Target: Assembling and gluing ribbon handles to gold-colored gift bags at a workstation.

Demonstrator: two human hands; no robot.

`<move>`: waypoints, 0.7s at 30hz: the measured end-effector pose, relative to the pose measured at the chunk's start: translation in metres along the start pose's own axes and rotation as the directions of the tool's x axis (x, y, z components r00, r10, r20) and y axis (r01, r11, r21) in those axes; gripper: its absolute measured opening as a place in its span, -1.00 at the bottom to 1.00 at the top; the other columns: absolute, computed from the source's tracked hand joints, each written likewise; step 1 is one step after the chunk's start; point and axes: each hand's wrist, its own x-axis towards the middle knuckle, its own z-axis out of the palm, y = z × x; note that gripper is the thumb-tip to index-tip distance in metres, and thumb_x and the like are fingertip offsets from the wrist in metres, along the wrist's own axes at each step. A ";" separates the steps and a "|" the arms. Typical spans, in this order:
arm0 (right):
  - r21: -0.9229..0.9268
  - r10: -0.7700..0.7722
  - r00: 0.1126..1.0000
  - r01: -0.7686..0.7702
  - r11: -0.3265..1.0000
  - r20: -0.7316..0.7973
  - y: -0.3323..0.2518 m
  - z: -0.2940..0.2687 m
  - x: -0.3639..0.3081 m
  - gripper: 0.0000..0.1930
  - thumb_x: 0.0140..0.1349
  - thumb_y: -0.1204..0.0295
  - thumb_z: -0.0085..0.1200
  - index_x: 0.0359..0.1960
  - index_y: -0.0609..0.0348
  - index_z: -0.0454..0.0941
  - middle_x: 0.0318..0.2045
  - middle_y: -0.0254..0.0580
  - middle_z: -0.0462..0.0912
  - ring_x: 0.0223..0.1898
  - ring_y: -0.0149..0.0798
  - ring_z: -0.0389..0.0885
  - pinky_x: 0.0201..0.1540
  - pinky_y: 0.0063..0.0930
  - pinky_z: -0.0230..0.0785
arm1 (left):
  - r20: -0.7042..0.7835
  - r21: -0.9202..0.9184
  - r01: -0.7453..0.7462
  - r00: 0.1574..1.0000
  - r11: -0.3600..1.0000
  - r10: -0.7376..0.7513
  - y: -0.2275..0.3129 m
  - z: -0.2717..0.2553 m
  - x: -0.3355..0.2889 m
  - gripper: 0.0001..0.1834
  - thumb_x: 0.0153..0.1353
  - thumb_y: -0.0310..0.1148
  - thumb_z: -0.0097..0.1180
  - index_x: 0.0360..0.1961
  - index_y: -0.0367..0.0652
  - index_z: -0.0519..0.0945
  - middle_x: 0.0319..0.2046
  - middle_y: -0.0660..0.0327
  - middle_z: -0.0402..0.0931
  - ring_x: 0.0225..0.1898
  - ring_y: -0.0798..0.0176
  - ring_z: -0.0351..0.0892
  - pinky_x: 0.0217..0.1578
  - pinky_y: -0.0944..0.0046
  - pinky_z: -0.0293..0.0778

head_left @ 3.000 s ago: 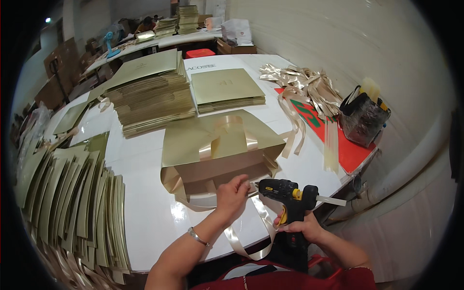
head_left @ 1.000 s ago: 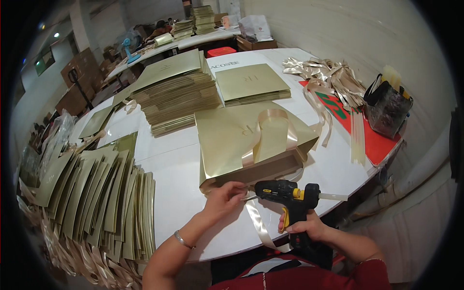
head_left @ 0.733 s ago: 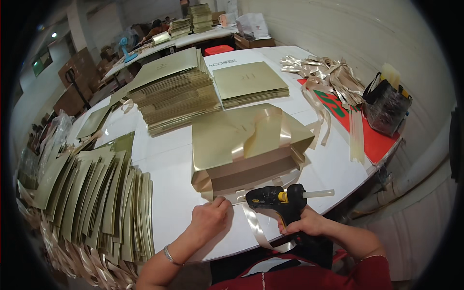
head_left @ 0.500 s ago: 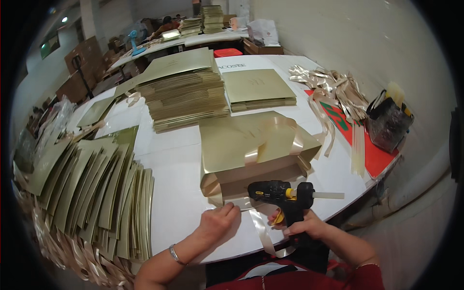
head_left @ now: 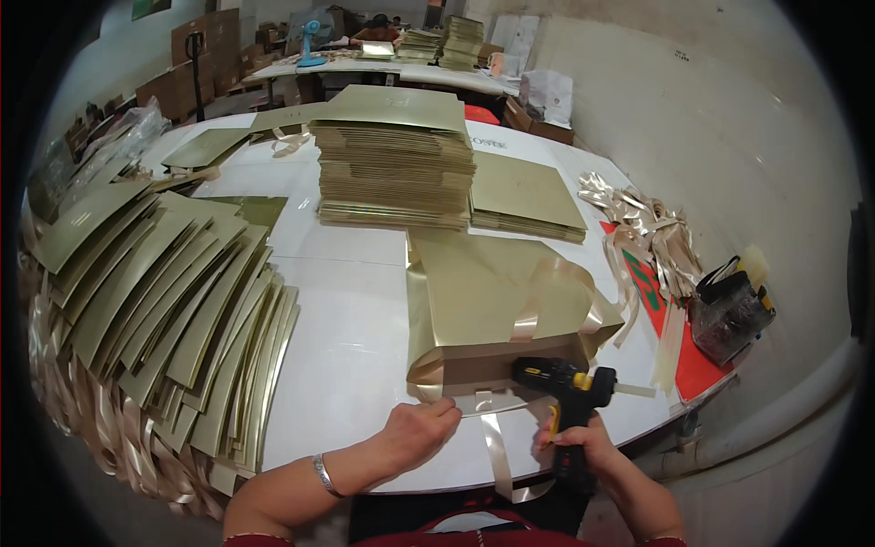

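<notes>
A gold paper gift bag (head_left: 492,292) lies on the table in front of me, its mouth toward me. My left hand (head_left: 421,436) pinches the near lip of the mouth at its left corner. My right hand (head_left: 592,443) grips a black and yellow hot glue gun (head_left: 574,403) by the handle. The gun's nozzle points left, over the mouth's right half, and a pale glue stick (head_left: 634,390) juts from its back. A satin ribbon (head_left: 497,447) hangs from the near lip over the table edge, between my hands. Another ribbon handle (head_left: 527,324) loops across the bag's upper panel.
Flat gold bags form a tall stack (head_left: 392,173) and a lower stack (head_left: 529,196) behind. Many ribboned bags (head_left: 173,310) fan out at left. Loose ribbons (head_left: 652,223), glue sticks (head_left: 667,351) and a dark container (head_left: 729,319) sit at right. A person (head_left: 378,32) is at the far table.
The view has swung left, so things appear further right. The glue gun stays at the bag's mouth in my right hand. My left hand still pinches the lip.
</notes>
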 end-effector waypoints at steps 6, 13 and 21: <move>-0.731 -0.253 0.932 -0.019 0.682 -0.261 -0.012 -0.037 -0.014 -0.74 -0.23 0.38 0.23 -0.48 0.25 0.55 -0.55 -0.20 0.59 -0.47 -0.30 0.56 -0.34 -0.42 0.41 | -0.031 0.024 -0.027 0.999 0.999 0.028 0.004 -0.004 0.005 -0.92 -0.01 -0.47 0.06 -0.52 -0.13 0.41 -0.53 0.23 0.37 -0.61 0.22 0.50 -0.68 0.25 0.41; -0.467 -0.004 0.980 -0.091 0.880 -0.198 -0.045 -0.033 -0.019 -0.57 -0.22 0.46 0.26 -0.22 0.33 0.50 -0.34 -0.16 0.60 -0.24 -0.32 0.57 -0.19 -0.45 0.41 | -0.244 0.030 0.109 0.965 0.994 -0.098 -0.011 -0.012 0.012 -0.86 -0.06 -0.50 0.23 -0.44 -0.16 0.53 -0.43 0.23 0.55 -0.55 0.18 0.57 -0.59 0.28 0.47; -0.260 -0.158 0.979 0.120 0.958 -0.131 -0.013 -0.023 -0.018 -0.58 -0.25 0.56 0.20 -0.23 0.33 0.47 -0.33 -0.16 0.58 -0.27 -0.30 0.56 -0.17 -0.46 0.42 | -0.119 -0.038 0.115 0.986 0.993 -0.119 -0.007 -0.009 0.019 -0.84 -0.08 -0.49 0.28 -0.47 -0.15 0.52 -0.45 0.24 0.55 -0.55 0.15 0.57 -0.59 0.27 0.48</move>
